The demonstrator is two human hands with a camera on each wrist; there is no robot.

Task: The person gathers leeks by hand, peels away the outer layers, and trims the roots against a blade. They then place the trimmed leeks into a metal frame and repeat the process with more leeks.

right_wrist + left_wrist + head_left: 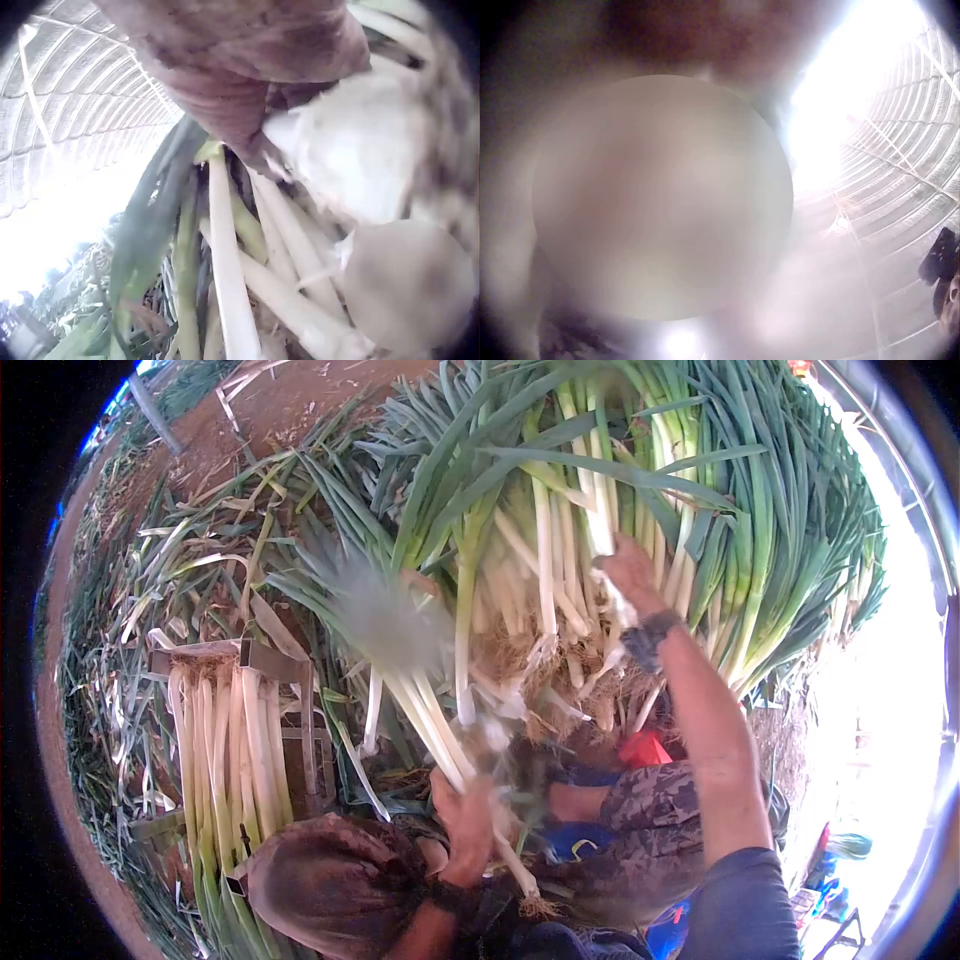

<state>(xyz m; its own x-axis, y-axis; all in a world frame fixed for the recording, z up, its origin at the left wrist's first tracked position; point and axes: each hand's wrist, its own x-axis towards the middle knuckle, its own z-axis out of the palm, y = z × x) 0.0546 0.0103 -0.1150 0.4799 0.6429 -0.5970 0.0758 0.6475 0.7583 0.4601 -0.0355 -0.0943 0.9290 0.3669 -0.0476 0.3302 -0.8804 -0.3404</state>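
Observation:
In the head view, my left hand [465, 825] grips a few leeks [432, 722] near their white lower ends. Their leaves blur toward the upper left, and a rooty end [535, 903] shows below the hand. Farther up, my right hand [635, 575] has its fingers around the white shank of another leek [600, 525] at the front of a large leek pile [570, 570]. The right wrist view shows that hand [255, 75] close up, against a thick white leek base [352, 146]. A grey disc and blur hide the left hand's work in the left wrist view.
At the left, a bundle of leeks [230, 740] lies against a small frame [270, 657], roots toward its top. Loose leaves and trimmings [190, 575] cover the ground beyond. A red object [645, 748] lies near the camouflage-trousered leg [650, 805].

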